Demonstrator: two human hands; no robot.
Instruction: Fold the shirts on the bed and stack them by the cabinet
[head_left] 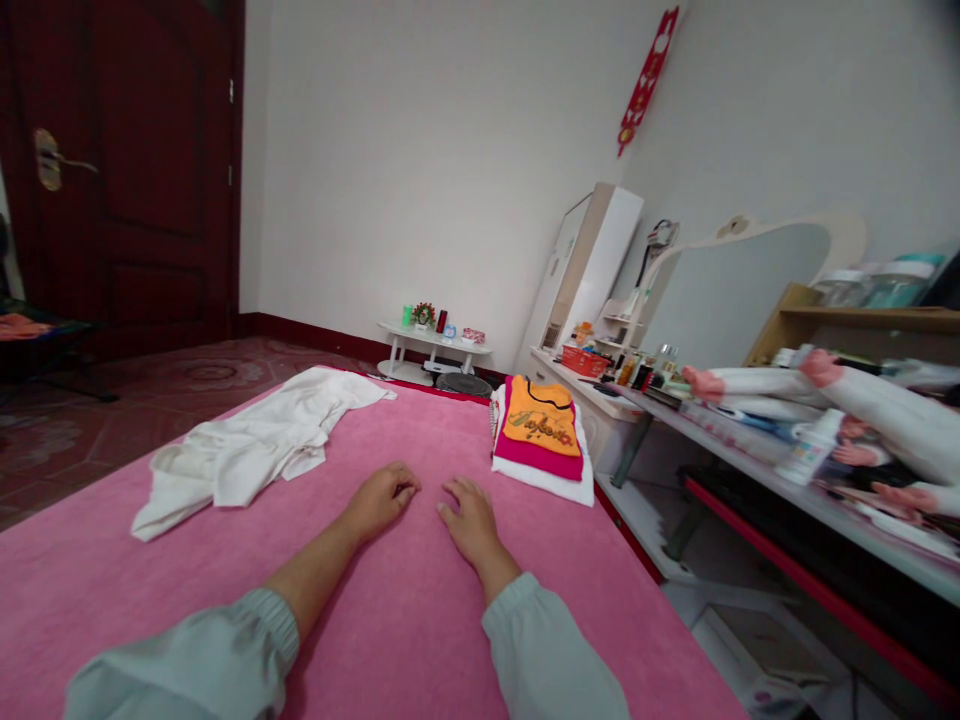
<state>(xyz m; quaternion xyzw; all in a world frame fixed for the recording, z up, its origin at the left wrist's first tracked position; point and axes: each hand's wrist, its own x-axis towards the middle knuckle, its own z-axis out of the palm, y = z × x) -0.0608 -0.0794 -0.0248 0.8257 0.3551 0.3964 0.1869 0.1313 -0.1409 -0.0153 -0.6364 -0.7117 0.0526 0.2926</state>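
Observation:
My left hand (384,497) rests on the pink bed cover (405,610), its fingers loosely bent and nothing seen in them. Beside it, a small gap away, my right hand (470,518) lies palm down with thumb and fingers apart, also holding nothing. A crumpled white garment (255,440) is spread out to the left of my left hand, apart from it. Past my right hand sits a stack of folded clothes: an orange shirt (541,415) with dark lettering on top, a magenta garment (540,458) under it and a white one (577,489) at the bottom.
To the right runs a cluttered shelf table (750,450) with doll-like limbs (885,410) and a white bottle (812,447). Behind it stands a mirror (742,290). A low white table (420,337) with small ornaments is beyond the bed; a dark red door (150,180) is at left.

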